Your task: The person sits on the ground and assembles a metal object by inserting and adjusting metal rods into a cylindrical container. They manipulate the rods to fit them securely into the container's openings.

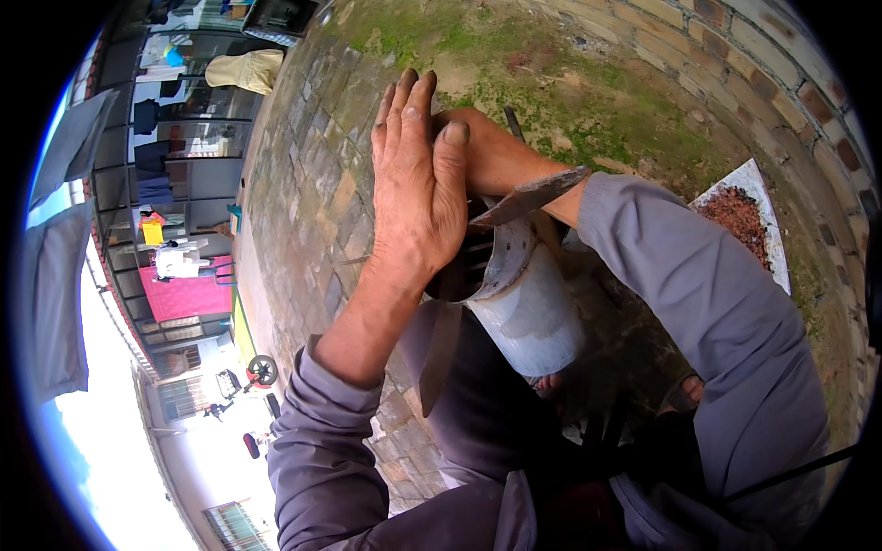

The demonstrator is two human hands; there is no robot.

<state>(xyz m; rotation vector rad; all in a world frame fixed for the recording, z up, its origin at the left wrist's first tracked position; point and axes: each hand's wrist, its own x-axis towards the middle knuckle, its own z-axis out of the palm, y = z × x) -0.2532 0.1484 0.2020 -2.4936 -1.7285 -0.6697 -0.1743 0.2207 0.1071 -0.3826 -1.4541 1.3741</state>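
Observation:
My left hand [413,174] is raised above the mouth of a pale grey metal cylinder [533,321]. Its fingers are stretched out and hold nothing visible. Just behind it lies my right hand [491,147], the two seeming to touch; its fingers are hidden, so its grip does not show. The cylinder leans between my legs, its open end toward my hands. One flat dark strip [537,196] juts out at the rim near my right wrist, and another strip [441,354] points down below my left wrist. Dark bars [473,253] show inside the mouth.
At the right, a white sheet [776,241] holds reddish-brown bits. A brick wall [763,55] runs along the far right. Stone paving [303,211] meets mossy ground [588,92]. Off to the left are a pink cloth [188,292], a beige cover [243,71] and a black wheel [263,370].

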